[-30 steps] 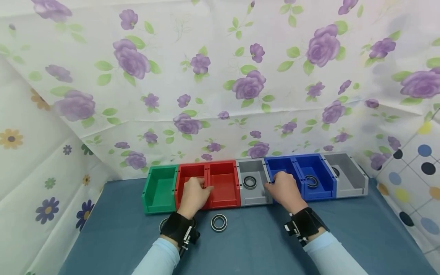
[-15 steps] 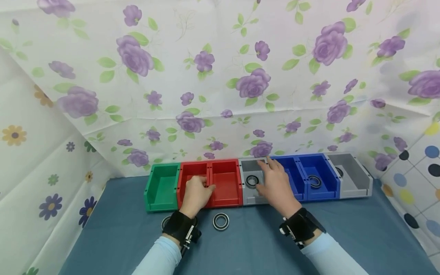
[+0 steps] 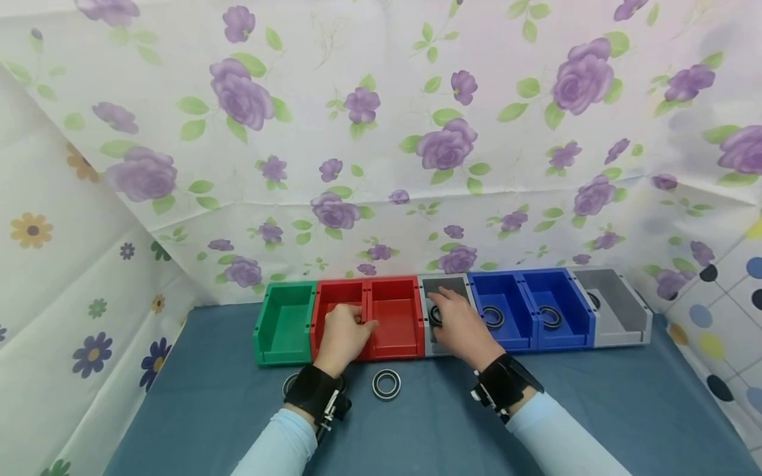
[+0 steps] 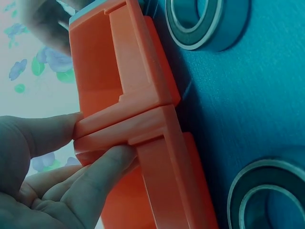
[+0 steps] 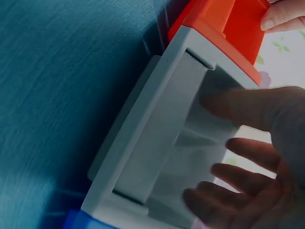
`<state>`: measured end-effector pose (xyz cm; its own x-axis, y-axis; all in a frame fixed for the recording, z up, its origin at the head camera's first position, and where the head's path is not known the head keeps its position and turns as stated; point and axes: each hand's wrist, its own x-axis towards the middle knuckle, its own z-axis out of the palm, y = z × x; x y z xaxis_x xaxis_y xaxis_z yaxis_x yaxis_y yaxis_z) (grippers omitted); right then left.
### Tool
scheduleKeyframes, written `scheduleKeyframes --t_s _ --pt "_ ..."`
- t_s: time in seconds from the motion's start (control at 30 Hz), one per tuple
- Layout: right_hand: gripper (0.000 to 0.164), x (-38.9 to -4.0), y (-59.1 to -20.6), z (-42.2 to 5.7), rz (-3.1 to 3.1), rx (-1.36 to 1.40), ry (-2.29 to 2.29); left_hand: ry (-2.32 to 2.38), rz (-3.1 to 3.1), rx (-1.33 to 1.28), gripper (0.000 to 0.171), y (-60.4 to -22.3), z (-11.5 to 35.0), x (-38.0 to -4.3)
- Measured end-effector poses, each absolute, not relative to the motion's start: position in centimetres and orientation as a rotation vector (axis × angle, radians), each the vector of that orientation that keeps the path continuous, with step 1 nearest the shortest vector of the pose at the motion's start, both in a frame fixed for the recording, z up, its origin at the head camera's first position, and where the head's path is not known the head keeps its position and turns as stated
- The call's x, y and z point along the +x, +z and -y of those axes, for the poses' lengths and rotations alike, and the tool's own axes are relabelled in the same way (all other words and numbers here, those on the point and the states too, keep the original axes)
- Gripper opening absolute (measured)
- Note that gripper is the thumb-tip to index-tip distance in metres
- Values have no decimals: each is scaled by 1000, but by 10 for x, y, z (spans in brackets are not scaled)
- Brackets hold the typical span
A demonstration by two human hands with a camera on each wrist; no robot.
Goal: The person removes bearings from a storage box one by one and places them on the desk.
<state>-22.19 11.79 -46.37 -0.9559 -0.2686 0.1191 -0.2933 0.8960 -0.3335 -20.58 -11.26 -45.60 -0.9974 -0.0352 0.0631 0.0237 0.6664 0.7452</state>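
Note:
My left hand (image 3: 344, 336) pinches the adjoining walls of two red bins (image 3: 395, 347) between thumb and fingers, as the left wrist view shows up close. My right hand (image 3: 460, 325) reaches over the grey bin (image 5: 143, 119) beside them, its fingers spread and slightly bent. A ball bearing (image 3: 435, 320) in that bin shows partly beside the right fingers in the head view. Whether they touch it I cannot tell. In the right wrist view the hand is blurred and no bearing can be made out. Another bearing (image 3: 386, 397) lies on the table before the red bins.
A green bin (image 3: 284, 359) ends the row at left. Two blue bins (image 3: 516, 346) stand to the right, each with a bearing, then another grey bin (image 3: 622, 337) with one. More bearings (image 3: 288, 386) lie partly hidden by the left wrist. A flowered cloth hangs behind.
The right hand has moved left from the nearer blue bin to over the grey bin, uncovering a bearing in the blue one. The left hand keeps its place on the red bins.

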Motion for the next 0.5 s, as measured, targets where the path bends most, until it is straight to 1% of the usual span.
scheduleKeyframes --t_s 0.1,0.33,0.5 --pt "60 -225 -466 -116 3056 438 527 -1268 2806 7 37 -455 113 -206" --pt "59 -232 -473 -111 3165 397 469 -1245 2814 17 46 -454 113 -207" --pt "57 -235 -477 -108 3224 373 480 -1254 2811 17 45 -453 114 -207"
